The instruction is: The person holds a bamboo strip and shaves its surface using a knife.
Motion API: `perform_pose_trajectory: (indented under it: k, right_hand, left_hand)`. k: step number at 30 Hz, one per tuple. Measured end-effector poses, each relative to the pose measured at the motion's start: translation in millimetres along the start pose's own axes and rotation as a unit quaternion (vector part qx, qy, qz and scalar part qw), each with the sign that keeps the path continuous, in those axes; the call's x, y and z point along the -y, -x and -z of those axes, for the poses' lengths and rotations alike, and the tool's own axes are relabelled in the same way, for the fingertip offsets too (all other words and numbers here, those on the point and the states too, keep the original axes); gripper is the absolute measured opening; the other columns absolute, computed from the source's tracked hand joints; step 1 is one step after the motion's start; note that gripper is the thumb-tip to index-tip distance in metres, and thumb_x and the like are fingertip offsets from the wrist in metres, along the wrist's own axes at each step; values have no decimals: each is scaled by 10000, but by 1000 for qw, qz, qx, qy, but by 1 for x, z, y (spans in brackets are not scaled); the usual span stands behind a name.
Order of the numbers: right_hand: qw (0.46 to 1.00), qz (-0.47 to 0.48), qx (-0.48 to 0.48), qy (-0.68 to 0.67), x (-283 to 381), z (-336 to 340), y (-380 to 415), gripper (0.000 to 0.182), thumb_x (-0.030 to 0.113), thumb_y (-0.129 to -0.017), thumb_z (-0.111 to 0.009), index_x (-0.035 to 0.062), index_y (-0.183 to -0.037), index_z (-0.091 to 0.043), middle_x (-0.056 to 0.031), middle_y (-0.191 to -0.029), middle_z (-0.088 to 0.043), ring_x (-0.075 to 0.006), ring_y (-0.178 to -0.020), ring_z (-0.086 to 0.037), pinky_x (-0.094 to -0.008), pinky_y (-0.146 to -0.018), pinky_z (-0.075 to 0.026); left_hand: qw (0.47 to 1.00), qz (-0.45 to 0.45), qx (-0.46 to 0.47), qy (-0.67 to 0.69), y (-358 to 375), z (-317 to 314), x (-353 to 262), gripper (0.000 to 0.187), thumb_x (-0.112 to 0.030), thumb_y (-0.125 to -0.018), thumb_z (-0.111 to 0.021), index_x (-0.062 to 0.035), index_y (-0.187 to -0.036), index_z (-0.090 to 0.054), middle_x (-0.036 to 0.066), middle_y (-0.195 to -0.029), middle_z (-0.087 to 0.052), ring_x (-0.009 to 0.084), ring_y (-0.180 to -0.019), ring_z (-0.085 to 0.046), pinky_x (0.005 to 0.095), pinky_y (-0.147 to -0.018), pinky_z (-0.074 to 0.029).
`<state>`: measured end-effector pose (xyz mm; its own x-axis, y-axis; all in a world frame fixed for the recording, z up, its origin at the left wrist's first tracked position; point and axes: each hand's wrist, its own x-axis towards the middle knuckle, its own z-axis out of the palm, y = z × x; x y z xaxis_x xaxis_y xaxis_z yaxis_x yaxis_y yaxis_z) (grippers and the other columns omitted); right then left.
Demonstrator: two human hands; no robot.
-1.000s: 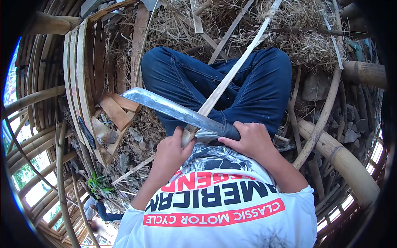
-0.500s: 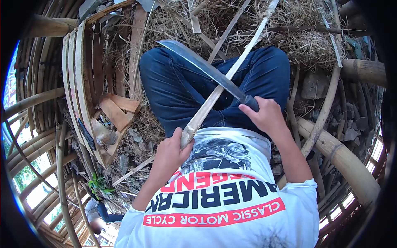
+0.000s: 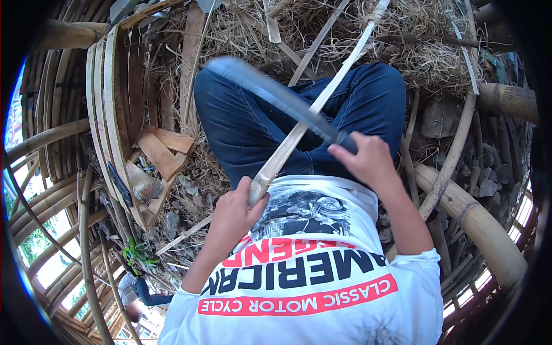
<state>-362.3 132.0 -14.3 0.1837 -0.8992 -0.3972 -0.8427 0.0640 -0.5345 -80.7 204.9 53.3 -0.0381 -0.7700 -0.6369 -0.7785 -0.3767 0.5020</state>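
Observation:
My left hand (image 3: 233,210) is closed around the near end of a long, pale split bamboo strip (image 3: 290,144), close against the shirt. The strip slants away across my lap to the upper right, over the fibre pile. In my right hand (image 3: 368,161) is the dark handle of a machete (image 3: 264,95). Its blade, smeared by motion, points to the upper left and crosses the strip over my thighs. My legs in blue jeans (image 3: 230,126) are folded beneath both.
Shavings and dry fibres (image 3: 420,63) lie heaped beyond my knees. To the left stand curved planks (image 3: 109,109) and wood offcuts (image 3: 161,155). A thick bamboo pole (image 3: 477,224) runs along the right. Another person (image 3: 138,293) is at the lower left, beyond bamboo poles.
The machete has shifted slightly to the left along with my right hand, and its blade is now blurred. My left hand and the bamboo strip have barely moved.

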Motion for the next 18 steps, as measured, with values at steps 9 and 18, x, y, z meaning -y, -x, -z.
perform_pose_trajectory:
  k: [9, 18]
  right_hand:
    - [993, 93, 78, -6, 23, -10, 26, 640, 647, -811, -672, 13, -729, -660, -197, -614, -641, -378, -596, -671, -445, -585, -541]
    - [1000, 11, 18, -14, -1, 3, 1, 626, 609, -819, -685, -7, -717, -648, -232, -654, -647, -404, -647, -666, -465, -621, -537]
  left_hand:
    - [1000, 5, -6, 24, -6, -1, 0, 325, -224, -906, -694, 9, -903, -468, 226, -661, -565, 392, -594, -580, 423, -573, -439]
    - [998, 26, 45, 47, -3, 5, -4, 340, -280, -914, -676, -2, -923, -479, 259, -678, -601, 476, -689, -618, 498, -608, -463]
